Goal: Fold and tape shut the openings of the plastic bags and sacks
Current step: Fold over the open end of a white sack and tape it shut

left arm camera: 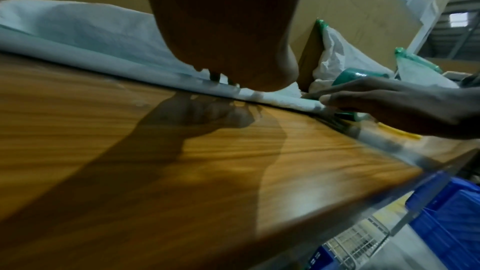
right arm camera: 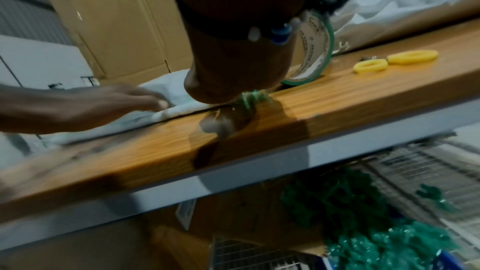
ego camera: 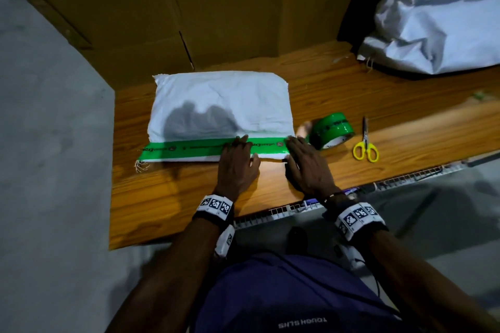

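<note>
A flat white woven sack [ego camera: 221, 100] lies on the wooden table [ego camera: 351, 94]. Its near edge is folded over, and a strip of green printed tape [ego camera: 186, 148] runs along the fold. My left hand [ego camera: 238, 149] presses flat on the middle of the strip, fingers straight. My right hand [ego camera: 296, 149] presses flat on the strip's right end at the sack's corner. In the left wrist view the sack's folded edge [left arm camera: 272, 100] lies under my palm, with the right hand's fingers [left arm camera: 363, 98] beside it. The right wrist view shows crumpled green tape [right arm camera: 249, 100] under my palm.
A green tape roll [ego camera: 331, 130] stands just right of the sack, and yellow-handled scissors [ego camera: 365, 144] lie beyond it. A large taped white sack [ego camera: 438, 13] sits at the back right. Cardboard boxes [ego camera: 189, 8] wall the far side. A blue crate [left arm camera: 454, 223] sits below the table.
</note>
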The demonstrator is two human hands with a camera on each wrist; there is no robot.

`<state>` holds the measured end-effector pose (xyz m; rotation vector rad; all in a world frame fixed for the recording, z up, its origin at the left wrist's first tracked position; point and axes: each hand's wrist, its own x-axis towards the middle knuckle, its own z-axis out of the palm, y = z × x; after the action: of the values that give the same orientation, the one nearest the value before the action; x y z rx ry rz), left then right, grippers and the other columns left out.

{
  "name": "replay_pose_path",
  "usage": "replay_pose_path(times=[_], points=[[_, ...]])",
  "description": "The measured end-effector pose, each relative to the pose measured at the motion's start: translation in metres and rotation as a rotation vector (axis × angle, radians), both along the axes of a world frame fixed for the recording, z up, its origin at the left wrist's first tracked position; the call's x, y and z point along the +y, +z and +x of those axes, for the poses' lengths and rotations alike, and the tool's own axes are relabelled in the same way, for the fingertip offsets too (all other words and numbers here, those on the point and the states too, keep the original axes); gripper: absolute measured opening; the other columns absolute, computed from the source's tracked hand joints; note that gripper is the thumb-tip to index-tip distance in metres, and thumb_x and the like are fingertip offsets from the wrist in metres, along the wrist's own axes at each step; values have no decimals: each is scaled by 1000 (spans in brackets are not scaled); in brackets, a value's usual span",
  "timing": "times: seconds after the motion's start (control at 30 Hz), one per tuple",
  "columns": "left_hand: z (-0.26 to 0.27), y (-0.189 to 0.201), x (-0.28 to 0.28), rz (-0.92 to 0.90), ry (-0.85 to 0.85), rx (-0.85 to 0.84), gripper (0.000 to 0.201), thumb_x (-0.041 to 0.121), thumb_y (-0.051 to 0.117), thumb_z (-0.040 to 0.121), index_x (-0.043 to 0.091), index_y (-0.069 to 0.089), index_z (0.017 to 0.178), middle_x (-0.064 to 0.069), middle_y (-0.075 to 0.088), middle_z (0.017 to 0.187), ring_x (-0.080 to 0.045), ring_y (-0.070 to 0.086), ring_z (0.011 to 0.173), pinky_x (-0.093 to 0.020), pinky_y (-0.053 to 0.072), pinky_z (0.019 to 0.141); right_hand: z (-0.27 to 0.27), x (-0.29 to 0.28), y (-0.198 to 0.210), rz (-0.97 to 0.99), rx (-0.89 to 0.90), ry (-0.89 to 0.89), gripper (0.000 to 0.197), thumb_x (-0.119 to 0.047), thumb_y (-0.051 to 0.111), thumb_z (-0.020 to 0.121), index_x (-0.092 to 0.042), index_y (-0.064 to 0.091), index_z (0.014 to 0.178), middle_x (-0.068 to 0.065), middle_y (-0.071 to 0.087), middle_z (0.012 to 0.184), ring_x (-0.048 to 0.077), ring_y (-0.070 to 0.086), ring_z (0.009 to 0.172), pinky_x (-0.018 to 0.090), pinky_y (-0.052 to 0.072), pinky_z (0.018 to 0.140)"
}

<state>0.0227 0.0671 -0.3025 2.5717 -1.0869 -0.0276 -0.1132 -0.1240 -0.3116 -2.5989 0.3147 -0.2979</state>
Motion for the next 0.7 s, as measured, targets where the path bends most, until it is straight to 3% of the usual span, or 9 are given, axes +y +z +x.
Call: replay_pose_path(times=[0.1,0.2,0.3,0.4,0.5,0.6,0.67,0.7], points=[[-21,10,-34,-65,-152,45,48,25,58,98,7,59,143,-12,56,152,-31,49,142,-47,37,117,-8,-6,9,37,-75,47,55,-18,60,98,-6,51,151,15,53,155,31,44,148,48,40,119],[-32,11,-55,16,-241,86,56,32,59,101,8,51,151,-10,51,157,-29,44,148,-46,32,122,-12,-29,35,10,-146,74,72,-12,79,82,-8,54,150,14,53,154,32,45,146,47,40,119],[-31,8,-65,28,-199,92,49,28,59,103,8,55,148,-11,53,155,-30,47,146,-49,35,120,-10,-81,57,-118,-29,93,81,-28,80,75,-15,53,150,17,46,158,38,37,149,57,36,118],[-26,7,-71,-26,-201,9,34,19,58,101,9,68,132,-15,67,138,-32,65,126,-49,50,107,-12,-132,72,-201,218,201,85,-52,78,76,-22,52,152,20,42,158,44,34,147,62,42,108],[-22,16,-77,-131,-164,-37,26,16,58,99,12,74,118,-13,78,109,-29,76,92,-37,59,77,-10,-163,77,-193,285,304,68,-39,79,91,-26,53,152,19,46,148,43,42,134,60,48,100],[-21,43,-82,-264,-85,41,28,23,51,99,19,78,108,-1,76,85,-13,68,73,-17,42,62,-3,-180,88,-82,274,297,65,-42,74,95,-27,51,155,16,49,132,41,52,116,44,48,90],[-11,53,-89,-265,-8,39,27,22,54,102,21,77,114,-5,76,86,-20,69,76,-21,36,64,2,-190,99,-12,234,284,61,-47,65,100,-26,50,155,16,51,123,39,56,105,33,39,83],[-4,57,-93,-261,13,46,28,26,53,102,22,76,119,-7,77,89,-25,71,79,-26,38,66,4,-194,106,11,211,285,60,-51,57,100,-28,50,155,14,52,118,38,57,101,34,38,81]])
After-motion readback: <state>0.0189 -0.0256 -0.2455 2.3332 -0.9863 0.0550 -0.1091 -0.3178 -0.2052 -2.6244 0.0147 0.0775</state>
